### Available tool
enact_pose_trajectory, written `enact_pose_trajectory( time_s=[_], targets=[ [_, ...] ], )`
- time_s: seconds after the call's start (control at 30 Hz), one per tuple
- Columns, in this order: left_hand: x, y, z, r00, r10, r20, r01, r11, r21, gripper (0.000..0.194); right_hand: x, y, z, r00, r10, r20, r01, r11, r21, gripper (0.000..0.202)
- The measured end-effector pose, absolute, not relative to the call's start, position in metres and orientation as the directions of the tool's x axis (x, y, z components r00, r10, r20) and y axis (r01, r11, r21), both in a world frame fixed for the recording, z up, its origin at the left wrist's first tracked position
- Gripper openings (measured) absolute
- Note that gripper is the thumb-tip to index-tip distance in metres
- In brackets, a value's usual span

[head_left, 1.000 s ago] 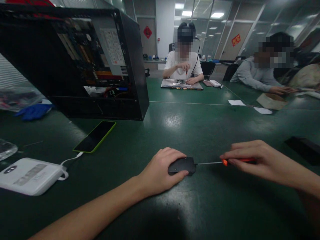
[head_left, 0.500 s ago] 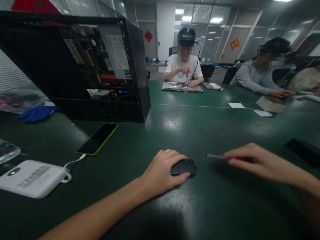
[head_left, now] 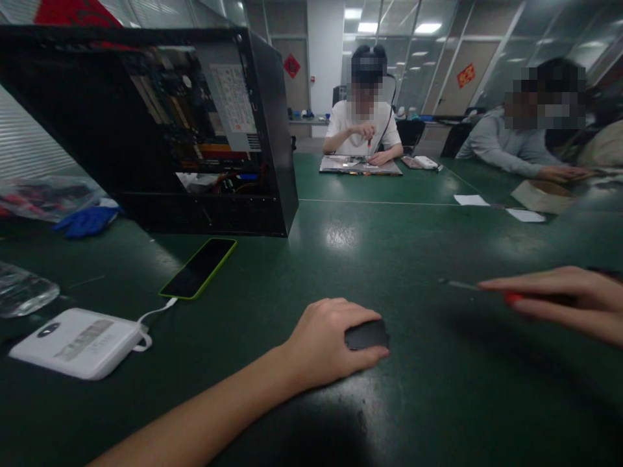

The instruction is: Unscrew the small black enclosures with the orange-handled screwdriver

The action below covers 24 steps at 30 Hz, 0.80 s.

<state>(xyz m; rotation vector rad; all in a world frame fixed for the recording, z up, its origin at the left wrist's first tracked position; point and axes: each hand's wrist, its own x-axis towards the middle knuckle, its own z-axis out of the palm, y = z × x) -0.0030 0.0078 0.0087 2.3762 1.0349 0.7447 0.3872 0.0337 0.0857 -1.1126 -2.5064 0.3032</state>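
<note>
On the green table, my left hand [head_left: 325, 347] is closed around a small black box-like part [head_left: 368, 335], thumb along its near side and fingers over the far side. Much of that part is hidden under the palm. Over to the right, my right hand [head_left: 569, 299] grips a screwdriver [head_left: 460, 284], its red handle partly covered by the fingers. The thin metal shaft points left, well apart from the black part, and its tip is blurred.
A black computer case [head_left: 272, 130] with its side open stands at the back left. In front lie a green-edged phone [head_left: 199, 269] and a cabled white power bank [head_left: 80, 344]. Clear plastic packaging [head_left: 26, 288] and a blue glove [head_left: 87, 220] are farther left. Two people [head_left: 363, 123] work across the table.
My right hand has drawn the screwdriver to the right, away from the black part. My left hand keeps its hold on that part. The view has shifted slightly.
</note>
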Motion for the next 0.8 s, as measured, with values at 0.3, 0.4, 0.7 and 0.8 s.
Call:
enact_pose_trajectory(
  time_s=[0.3,0.4,0.7,0.8],
  targets=[
    [-0.003,0.009,0.007,0.586,0.747,0.315,0.523,-0.645,0.557,0.040,0.331,0.026,0.069,-0.721,0.693,-0.025,0.622,0.630,-0.466,0.037],
    [-0.003,0.009,0.006,0.586,0.743,0.322,0.517,-0.649,0.557,0.040,0.325,0.028,0.068,-0.738,0.672,-0.069,0.608,0.616,-0.501,0.037],
    [-0.002,0.009,0.004,0.590,0.729,0.348,0.509,-0.670,0.540,0.041,0.314,0.033,0.070,-0.777,0.624,-0.084,0.554,0.614,-0.562,0.036],
    [-0.002,0.009,0.003,0.587,0.728,0.354,0.509,-0.672,0.538,0.041,0.306,0.026,0.080,-0.798,0.600,-0.063,0.542,0.668,-0.510,0.037]
  ],
)
